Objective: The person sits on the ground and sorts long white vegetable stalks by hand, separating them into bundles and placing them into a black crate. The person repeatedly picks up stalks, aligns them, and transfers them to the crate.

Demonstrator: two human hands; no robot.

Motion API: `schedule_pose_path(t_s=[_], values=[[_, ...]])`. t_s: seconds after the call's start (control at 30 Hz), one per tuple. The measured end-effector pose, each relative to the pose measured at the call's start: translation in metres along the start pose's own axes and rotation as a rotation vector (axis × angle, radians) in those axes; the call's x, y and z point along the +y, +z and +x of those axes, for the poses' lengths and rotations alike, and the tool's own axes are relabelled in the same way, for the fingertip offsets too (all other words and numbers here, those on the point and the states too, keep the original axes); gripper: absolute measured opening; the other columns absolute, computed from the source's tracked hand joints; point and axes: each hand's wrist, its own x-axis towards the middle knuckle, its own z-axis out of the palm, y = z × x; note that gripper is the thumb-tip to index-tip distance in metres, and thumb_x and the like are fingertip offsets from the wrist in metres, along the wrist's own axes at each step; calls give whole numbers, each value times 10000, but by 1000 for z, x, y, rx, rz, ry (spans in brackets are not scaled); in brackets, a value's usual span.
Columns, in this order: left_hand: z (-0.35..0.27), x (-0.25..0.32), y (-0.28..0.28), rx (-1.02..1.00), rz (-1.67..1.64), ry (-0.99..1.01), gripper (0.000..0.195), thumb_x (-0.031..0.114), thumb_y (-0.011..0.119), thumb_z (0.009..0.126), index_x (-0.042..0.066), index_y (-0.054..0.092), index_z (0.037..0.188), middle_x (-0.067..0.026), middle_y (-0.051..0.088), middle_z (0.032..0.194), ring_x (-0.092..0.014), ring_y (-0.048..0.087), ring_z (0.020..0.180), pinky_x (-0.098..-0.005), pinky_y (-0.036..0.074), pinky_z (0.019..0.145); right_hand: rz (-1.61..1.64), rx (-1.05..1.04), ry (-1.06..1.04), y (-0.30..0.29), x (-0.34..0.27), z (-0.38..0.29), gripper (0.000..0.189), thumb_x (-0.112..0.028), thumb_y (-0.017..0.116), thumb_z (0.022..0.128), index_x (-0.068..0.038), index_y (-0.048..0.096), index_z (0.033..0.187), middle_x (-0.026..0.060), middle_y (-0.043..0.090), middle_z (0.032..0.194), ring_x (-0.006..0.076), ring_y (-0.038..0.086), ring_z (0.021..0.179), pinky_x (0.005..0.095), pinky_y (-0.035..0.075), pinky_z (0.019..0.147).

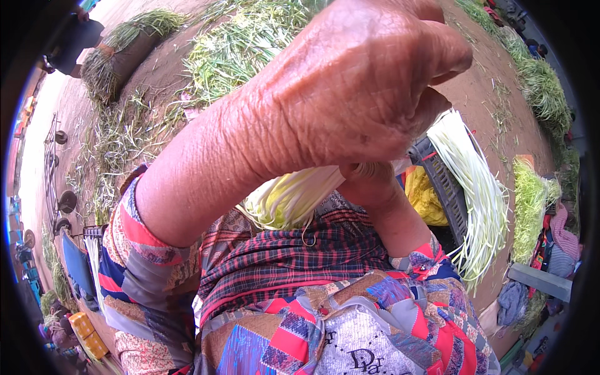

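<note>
My left hand [365,79] is raised close to the camera, crossing over the right one, with its fingers curled; whether anything is between them is hidden. Below it, my right hand [370,185] grips a bundle of pale blanched chives [286,199] by the white stalks, and its yellow-green ends point left over my lap. Thin pale bands, perhaps rubber bands, circle fingers of the right hand. Another thin loop [308,235] hangs by the bundle, against a checked cloth. To the right, a larger bunch of white stalks [476,187] lies across the rim of a dark plastic crate [443,192].
A yellow bag [424,197] sits by the crate. Cut green stalks [234,51] lie heaped ahead on bare ground, beside a tied bale [105,61]. More greens [529,211] and a grey beam [539,281] stand at right. Another person [70,42] is at upper left.
</note>
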Motion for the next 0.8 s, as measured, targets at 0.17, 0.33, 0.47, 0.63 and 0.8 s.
schedule_pose_path(t_s=[0.17, 0.33, 0.47, 0.63, 0.8], values=[[-6, -1, 17, -130, 51, -108, 198, 239, 625, 732, 46, 663, 757, -174, 630, 686, -367, 640, 687, -448, 525, 656, -470, -9, -24, -9, 1, -6, 573, -262, 751, 815, -61, 522, 1300, 88, 537, 1305, 221, 514, 1187, 376, 412, 993], [-5, 0, 27, -85, 160, -170, 518, 553, 523, 872, 61, 687, 863, -186, 660, 805, -366, 649, 817, -454, 526, 746, -356, 228, -168, 17, 6, 3, 371, -167, 692, 833, -22, 596, 1160, 111, 636, 1082, 242, 614, 1017, 384, 471, 907], [4, -21, 20, 427, 370, 292, 609, 550, 641, 804, 69, 582, 1172, -185, 617, 1095, -346, 586, 1037, -461, 476, 895, -42, 116, -193, 30, -23, 9, 345, -97, 666, 833, 6, 554, 1142, 104, 634, 911, 215, 628, 843, 388, 498, 831], [-54, -7, -17, 375, 206, -292, 690, 537, 704, 731, 77, 567, 1227, -180, 620, 1105, -373, 587, 1028, -463, 479, 866, 245, 250, -616, 3, -88, 38, 284, -77, 612, 837, -16, 518, 1098, 82, 558, 821, 202, 550, 785, 441, 419, 933], [-99, 40, 53, 22, 298, -494, 953, 402, 810, 641, 193, 368, 1459, -166, 333, 1488, -358, 360, 1341, -472, 290, 1069, 279, 329, -722, -47, -131, -11, 180, -4, 602, 779, 6, 521, 939, 88, 540, 793, 218, 527, 774, 418, 431, 884]])
